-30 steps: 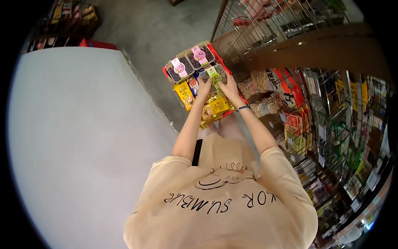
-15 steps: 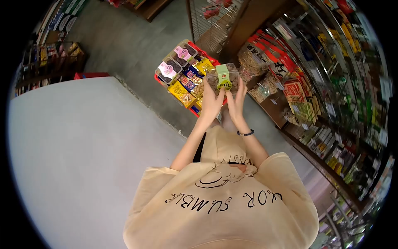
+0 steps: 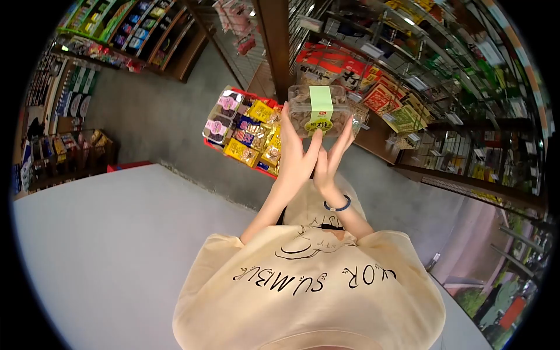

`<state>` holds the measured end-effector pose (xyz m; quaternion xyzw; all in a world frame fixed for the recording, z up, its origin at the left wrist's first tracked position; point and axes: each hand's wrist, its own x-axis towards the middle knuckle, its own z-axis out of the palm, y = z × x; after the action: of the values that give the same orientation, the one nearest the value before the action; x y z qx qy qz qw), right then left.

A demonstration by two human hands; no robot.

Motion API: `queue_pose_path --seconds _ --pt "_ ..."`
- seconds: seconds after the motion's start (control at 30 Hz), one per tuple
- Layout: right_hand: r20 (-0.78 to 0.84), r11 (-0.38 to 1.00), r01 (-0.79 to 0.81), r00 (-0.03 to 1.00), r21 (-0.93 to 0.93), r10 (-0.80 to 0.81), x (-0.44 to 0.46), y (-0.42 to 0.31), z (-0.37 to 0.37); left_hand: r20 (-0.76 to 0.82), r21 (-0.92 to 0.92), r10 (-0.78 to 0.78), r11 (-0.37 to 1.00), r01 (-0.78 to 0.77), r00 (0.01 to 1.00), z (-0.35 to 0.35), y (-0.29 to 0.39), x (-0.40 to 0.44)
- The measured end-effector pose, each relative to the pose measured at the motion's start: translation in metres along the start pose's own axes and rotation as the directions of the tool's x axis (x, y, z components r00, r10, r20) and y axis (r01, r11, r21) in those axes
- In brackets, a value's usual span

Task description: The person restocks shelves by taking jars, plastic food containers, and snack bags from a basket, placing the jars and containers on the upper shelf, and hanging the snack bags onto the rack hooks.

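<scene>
Lifted clear of the red-edged tray (image 3: 214, 147) since the earlier frame, the green-labelled clear box (image 3: 321, 111) is now right of it, above centre. Left hand (image 3: 297, 157) and right hand (image 3: 332, 160) grip the box between them at its near side. Farther off, left of centre, the tray holds pink-labelled boxes (image 3: 218, 127) and yellow packets (image 3: 241, 151); stocked shelves (image 3: 423, 99) fill the upper right.

A clear plastic box (image 3: 298, 121), its lid closed, is filled with brownish pieces. A pale green label (image 3: 321, 100) bands its middle, with a small red mark and dark characters on yellow-green. It sits raised between the left hand (image 3: 300, 156) and right hand (image 3: 332, 162), label showing.
</scene>
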<state>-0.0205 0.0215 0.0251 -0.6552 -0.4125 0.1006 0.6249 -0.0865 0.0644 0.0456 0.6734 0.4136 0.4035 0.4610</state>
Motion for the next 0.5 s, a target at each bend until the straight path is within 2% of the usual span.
queue_pose_path --seconds 0.07,0.13,0.2,0.27,0.5 --pt "0.012 0.999 0.031 0.999 0.026 -0.031 0.003 -0.010 -0.016 0.029 -0.020 0.027 0.999 -0.026 0.999 0.005 0.017 -0.005" --pt "-0.034 0.997 0.062 0.998 0.045 -0.061 0.005 -0.015 -0.032 0.032 -0.155 0.030 0.988 -0.025 0.999 0.015 0.035 -0.008" --pt "-0.087 0.993 0.105 0.991 0.053 -0.100 0.009 -0.020 -0.049 0.058 -0.143 0.090 0.986 -0.081 0.994 0.027 0.047 -0.011" --pt "-0.151 0.986 0.074 0.987 0.152 -0.051 0.009 -0.022 -0.063 0.085 -0.093 0.105 0.991 -0.097 0.991 0.041 0.062 -0.015" --pt "-0.237 0.985 0.121 0.967 0.123 -0.090 0.018 -0.033 -0.129 0.162 -0.247 0.181 0.959 -0.138 0.970 0.092 0.097 -0.034"
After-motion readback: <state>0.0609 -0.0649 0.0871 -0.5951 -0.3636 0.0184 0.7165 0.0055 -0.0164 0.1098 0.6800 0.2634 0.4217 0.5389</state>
